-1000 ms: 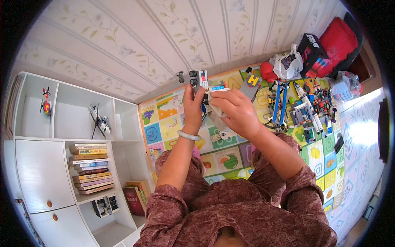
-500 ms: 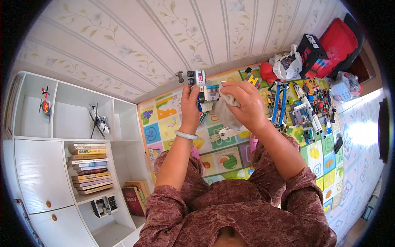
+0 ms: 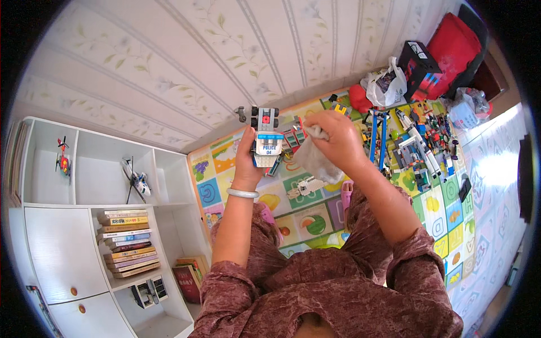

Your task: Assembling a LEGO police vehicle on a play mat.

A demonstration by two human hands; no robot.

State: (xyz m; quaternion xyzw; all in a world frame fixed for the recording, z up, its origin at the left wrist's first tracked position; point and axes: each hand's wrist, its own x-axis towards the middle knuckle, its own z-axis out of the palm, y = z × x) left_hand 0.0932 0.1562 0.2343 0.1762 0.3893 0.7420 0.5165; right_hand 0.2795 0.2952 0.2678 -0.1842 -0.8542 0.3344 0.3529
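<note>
My left hand is closed around the side of a toy brick police truck, white with a blue light bar and a grey rear part with black wheels. The truck is held up, its top facing me. To its right, my right hand pinches a greyish-white cloth that hangs down below the fingers. The cloth is apart from the truck. Behind and beneath them, a red and grey brick piece and a white brick plate rest on the colourful play mat.
Several brick parts and models, among them a long blue piece, lie at the right of the mat. A white plastic bag and a black box stand behind them. At left is a white shelf with books and toy helicopters.
The cloth has come away from the truck, and my right hand has moved slightly apart from it. My left hand has shifted left and turned the truck's top toward me.
</note>
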